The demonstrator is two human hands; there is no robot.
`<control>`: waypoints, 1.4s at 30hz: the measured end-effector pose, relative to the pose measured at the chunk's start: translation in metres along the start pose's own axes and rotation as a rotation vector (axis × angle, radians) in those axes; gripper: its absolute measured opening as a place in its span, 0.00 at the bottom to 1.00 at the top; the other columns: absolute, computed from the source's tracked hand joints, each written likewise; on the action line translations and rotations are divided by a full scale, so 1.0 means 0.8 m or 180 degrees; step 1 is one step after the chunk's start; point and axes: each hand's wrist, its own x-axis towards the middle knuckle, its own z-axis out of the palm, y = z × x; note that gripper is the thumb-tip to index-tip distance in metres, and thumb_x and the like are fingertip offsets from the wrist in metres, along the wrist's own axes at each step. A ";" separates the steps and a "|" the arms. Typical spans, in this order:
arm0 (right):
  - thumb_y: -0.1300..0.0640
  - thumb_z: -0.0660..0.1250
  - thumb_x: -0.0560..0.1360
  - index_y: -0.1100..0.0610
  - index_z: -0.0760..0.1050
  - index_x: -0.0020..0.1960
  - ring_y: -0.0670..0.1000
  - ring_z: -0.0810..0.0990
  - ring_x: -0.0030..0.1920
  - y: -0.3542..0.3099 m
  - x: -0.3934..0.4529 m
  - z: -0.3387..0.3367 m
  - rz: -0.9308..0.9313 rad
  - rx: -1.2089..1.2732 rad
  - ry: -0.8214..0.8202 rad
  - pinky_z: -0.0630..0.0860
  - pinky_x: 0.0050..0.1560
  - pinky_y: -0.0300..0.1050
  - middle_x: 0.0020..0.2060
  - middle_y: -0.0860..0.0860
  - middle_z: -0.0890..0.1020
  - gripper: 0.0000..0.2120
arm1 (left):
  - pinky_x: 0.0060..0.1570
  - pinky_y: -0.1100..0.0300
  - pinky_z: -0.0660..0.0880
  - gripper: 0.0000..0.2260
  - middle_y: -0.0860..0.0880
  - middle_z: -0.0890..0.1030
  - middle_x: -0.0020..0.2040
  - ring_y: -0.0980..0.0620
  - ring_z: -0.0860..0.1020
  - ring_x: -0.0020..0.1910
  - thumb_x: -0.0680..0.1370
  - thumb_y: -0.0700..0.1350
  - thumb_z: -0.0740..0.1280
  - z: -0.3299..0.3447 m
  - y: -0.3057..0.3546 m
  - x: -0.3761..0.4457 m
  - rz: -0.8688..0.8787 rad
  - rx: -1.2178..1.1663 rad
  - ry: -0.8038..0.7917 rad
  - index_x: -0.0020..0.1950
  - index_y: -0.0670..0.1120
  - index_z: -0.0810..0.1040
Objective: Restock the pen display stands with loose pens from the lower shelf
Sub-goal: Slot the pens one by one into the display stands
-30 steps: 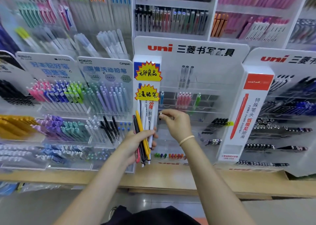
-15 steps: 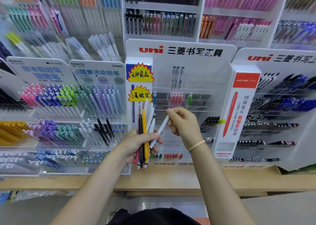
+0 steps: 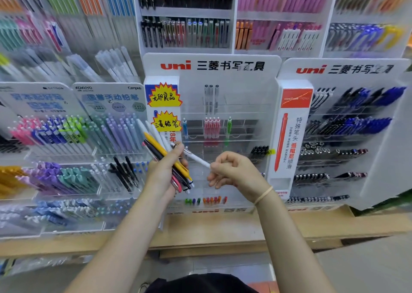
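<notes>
Red "uni" printed on the white header of the middle display stand (image 3: 211, 114), "KOKUYO" and "Campus" on the stand to the left (image 3: 109, 92). Left hand (image 3: 163, 174) gripping a bundle of pens (image 3: 169, 163), long axes slanting from upper left down to lower right. Right hand (image 3: 231, 172), fingers curled, pinching one white pen (image 3: 196, 157) by its lower right end, other end pointing up left toward the bundle.

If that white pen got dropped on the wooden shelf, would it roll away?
Probably. The white pen, pinched in the right hand, looks round, smooth and thin, so it could roll and slip easily. It looks stiff and likely light. The wooden shelf looks flat, with no visible lip to stop it.
</notes>
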 end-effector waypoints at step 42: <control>0.68 0.68 0.77 0.60 0.80 0.49 0.50 0.84 0.43 -0.036 0.048 0.016 -0.1876 -0.0399 0.1449 0.80 0.45 0.40 0.43 0.56 0.84 0.05 | 0.28 0.59 0.76 0.08 0.45 0.82 0.38 0.51 0.77 0.28 0.75 0.40 0.74 -0.041 -0.010 0.014 -0.0303 0.1052 -0.0313 0.52 0.39 0.82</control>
